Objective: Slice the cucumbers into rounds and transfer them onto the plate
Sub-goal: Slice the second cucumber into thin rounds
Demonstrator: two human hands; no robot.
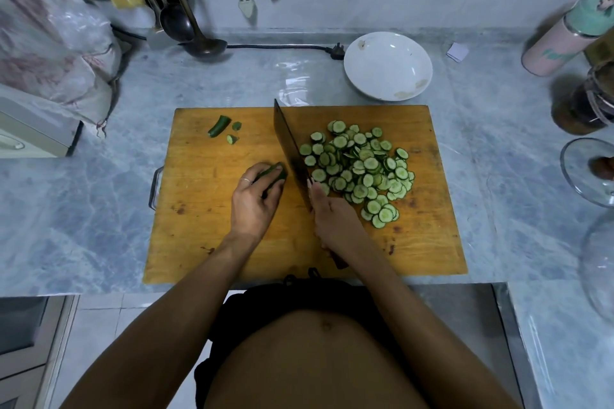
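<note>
Board (212, 236) sits centre frame on grey marble counter (99, 202).

L hand (254, 199), centre-left of board: fingers curled over cuke stub (277, 173), pinning it to the wood. Ring on one finger.

R hand (332, 219), just right of centre: wrapped round knife (290, 151) handle, index finger lying along the blade's side. Blade runs from hand toward upper centre of board, edge down, just right of stub; can't tell if it touches the stub.

Rounds (360, 169): loose overlapping heap right of blade, centre-right of board, all on the wood.

Ends (224, 128): one long tip and two small bits, upper left of board, well apart from stub.

Plate (387, 66): white, upper centre-right, on counter just beyond board's far edge. Holds no rounds; faint smears near its rim.

Ladle (199, 40) leans at wall, upper left. Pink/mint bottle (564, 36) at upper right edge.
</note>
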